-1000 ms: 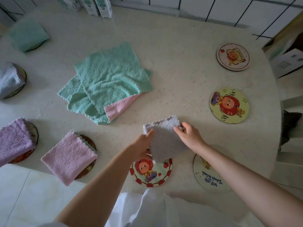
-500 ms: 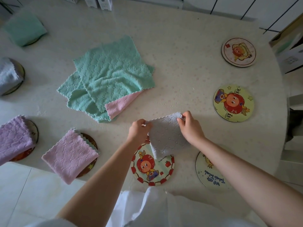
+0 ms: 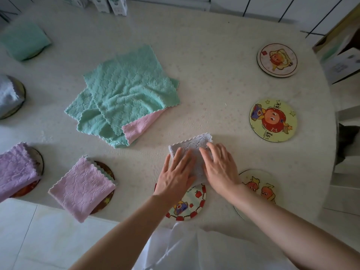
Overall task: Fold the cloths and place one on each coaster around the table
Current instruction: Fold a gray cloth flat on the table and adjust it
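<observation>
A small folded grey cloth (image 3: 192,145) lies flat on the table just beyond the red-bordered coaster (image 3: 191,203), overlapping its far edge. My left hand (image 3: 176,175) presses flat on the cloth's left half with straight fingers. My right hand (image 3: 219,168) presses flat on its right half. A loose pile of green cloths (image 3: 124,96) with a pink cloth (image 3: 142,125) under it lies in the middle of the table. Bare coasters show at near right (image 3: 261,186), right (image 3: 272,119) and far right (image 3: 276,59).
Folded cloths sit on coasters along the left: pink (image 3: 81,189), purple (image 3: 15,170), grey (image 3: 8,94), green (image 3: 23,39). Boxes (image 3: 115,4) stand at the table's far edge. A cardboard box (image 3: 344,49) and shelving stand off the table to the right.
Both hands had been pinching the grey cloth's upper corners while it hung above the coaster. Now the cloth lies on the table and both palms press it flat.
</observation>
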A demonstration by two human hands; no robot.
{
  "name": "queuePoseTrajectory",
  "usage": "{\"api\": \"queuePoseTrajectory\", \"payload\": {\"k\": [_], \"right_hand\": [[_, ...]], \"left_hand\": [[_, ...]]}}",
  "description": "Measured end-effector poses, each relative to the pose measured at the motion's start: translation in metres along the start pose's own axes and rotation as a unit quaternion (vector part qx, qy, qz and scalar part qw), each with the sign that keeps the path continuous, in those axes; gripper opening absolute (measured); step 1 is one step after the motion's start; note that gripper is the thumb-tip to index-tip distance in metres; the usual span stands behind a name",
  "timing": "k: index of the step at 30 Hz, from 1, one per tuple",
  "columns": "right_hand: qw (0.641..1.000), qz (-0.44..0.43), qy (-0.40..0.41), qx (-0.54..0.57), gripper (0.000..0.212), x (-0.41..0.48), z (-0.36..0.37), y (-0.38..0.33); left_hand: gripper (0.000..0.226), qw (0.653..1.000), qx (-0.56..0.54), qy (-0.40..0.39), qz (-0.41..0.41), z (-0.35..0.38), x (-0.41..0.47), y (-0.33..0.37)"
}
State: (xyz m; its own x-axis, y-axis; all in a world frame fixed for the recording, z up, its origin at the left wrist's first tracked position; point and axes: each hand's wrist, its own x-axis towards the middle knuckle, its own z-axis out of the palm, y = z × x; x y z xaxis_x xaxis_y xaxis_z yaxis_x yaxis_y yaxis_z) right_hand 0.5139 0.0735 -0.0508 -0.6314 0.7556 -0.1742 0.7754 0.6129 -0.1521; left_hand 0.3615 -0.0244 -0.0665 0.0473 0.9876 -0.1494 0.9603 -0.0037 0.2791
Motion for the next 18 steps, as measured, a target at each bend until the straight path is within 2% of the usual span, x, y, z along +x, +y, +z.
{"api": "queuePoseTrajectory", "payload": {"k": [4, 9, 11, 14, 18], "right_hand": [[0.998, 0.06, 0.003, 0.014, 0.06, -0.016, 0.008, 0.008], [0.992, 0.119, -0.009, 0.029, 0.05, -0.028, 0.008, 0.015], [0.99, 0.133, -0.028, 0.04, 0.038, -0.029, 0.006, 0.017], [0.984, 0.148, -0.039, 0.095, 0.027, -0.027, 0.003, 0.017], [0.958, 0.198, -0.061, 0.2, 0.015, -0.02, -0.003, 0.016]], "left_hand": [[0.065, 0.998, 0.012, -0.042, -0.045, 0.003, -0.002, -0.007], [0.068, 0.992, 0.006, -0.025, -0.126, -0.007, 0.013, -0.021], [0.058, 0.988, -0.01, 0.008, -0.154, -0.013, 0.023, -0.028], [0.035, 0.988, -0.005, 0.049, -0.148, -0.026, 0.039, -0.031], [0.032, 0.969, -0.084, 0.006, -0.23, -0.037, 0.059, -0.031]]}}
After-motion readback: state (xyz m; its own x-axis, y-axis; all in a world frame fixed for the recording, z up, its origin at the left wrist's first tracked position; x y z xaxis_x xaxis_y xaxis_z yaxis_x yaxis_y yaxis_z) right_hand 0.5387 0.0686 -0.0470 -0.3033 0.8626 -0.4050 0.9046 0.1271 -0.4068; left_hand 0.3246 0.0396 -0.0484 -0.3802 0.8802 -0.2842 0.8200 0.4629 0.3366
